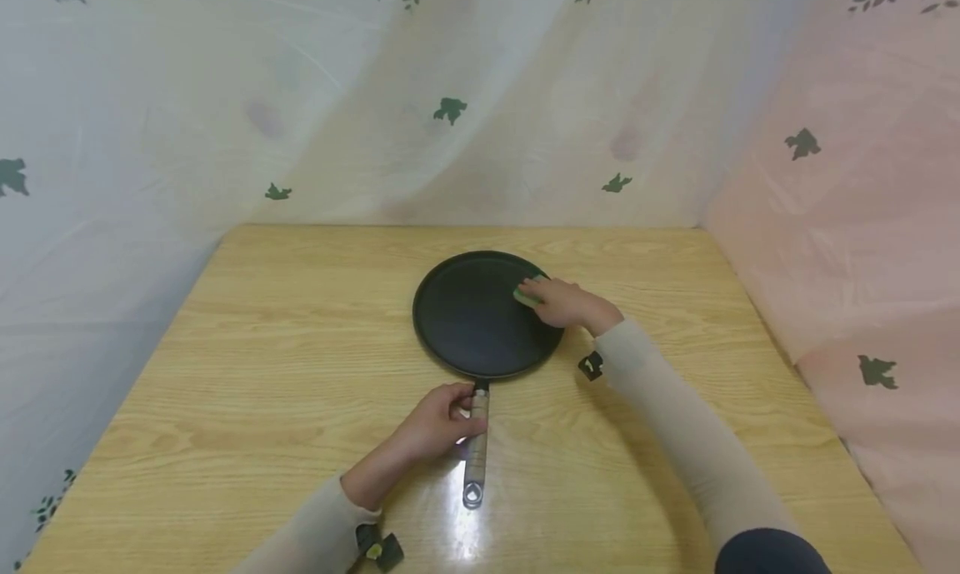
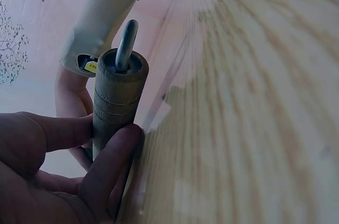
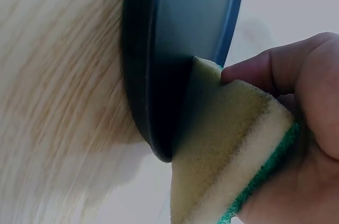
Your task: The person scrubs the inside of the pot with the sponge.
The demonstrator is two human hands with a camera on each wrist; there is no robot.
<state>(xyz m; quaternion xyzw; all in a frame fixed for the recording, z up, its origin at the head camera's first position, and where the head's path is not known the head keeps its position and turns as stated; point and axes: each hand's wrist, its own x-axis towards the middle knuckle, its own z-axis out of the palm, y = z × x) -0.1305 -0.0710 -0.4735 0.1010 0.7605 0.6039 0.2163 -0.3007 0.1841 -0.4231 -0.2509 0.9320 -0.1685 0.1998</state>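
Observation:
A round, flat black frying pan (image 1: pixel 480 316) lies on the wooden table, its handle (image 1: pixel 476 453) pointing toward me. My left hand (image 1: pixel 442 422) grips that handle near the pan; in the left wrist view thumb and fingers close around the wood-look grip (image 2: pixel 117 97) with a metal hanging loop at its end. At the pan's right side my right hand (image 1: pixel 558 301) holds a sponge (image 1: pixel 527 297). The right wrist view shows the sponge (image 3: pixel 222 144) as yellow foam with a green scouring layer toward the palm, its foam against the pan's rim and inner surface.
The wooden table (image 1: pixel 300 332) reaches back to a pale cloth wall (image 1: pixel 337 99) printed with green birds and leaves. A pinkish cloth (image 1: pixel 862 266) hangs along the right edge. Small dark devices are strapped at both wrists.

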